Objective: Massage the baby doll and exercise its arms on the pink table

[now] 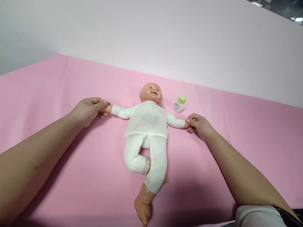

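A baby doll [148,119] with a white cloth body lies on its back on the pink sheet, its head toward the wall and its legs toward me. Both its arms are stretched out sideways. My left hand [92,109] is closed around the doll's hand on the left side, thumb on top. On the other side, my right hand [198,124] pinches the doll's other hand between thumb and fingers. The doll's legs are bent and cross near the ankles, partly hiding one foot. A small bottle [179,105] with a green cap lies near the doll's head, above my right hand.
The pink sheet [51,146] covers the surface under the doll. A pale wall [134,31] rises along the far edge. Beyond it, at the upper right, is a dark area with leaf-like spots and lights.
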